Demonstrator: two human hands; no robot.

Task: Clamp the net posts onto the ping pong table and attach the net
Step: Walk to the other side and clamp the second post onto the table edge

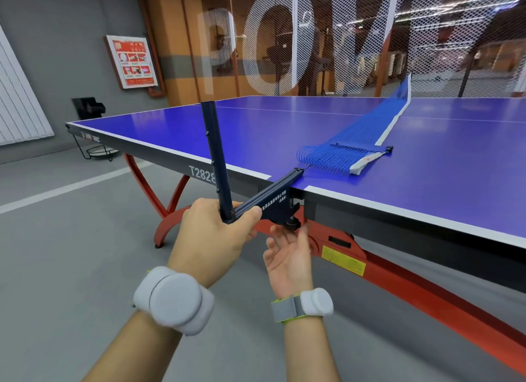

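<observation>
A dark blue net post (216,159) stands upright beside the blue ping pong table (427,159), its clamp arm (270,195) reaching onto the table's near edge at the centre line. My left hand (219,233) grips the base of the post where the arm joins it. Palm up beneath the clamp, my right hand (287,253) has its fingertips at the black screw knob (293,223). The blue net (350,142) lies slack and bunched on the tabletop, running to the far edge, where its other end rises.
The table's red legs (384,273) and frame run under the edge close to my right hand. Grey floor lies to the left. A black stand (88,108) sits beyond the table's left end. A glass wall with white mesh stands behind the table.
</observation>
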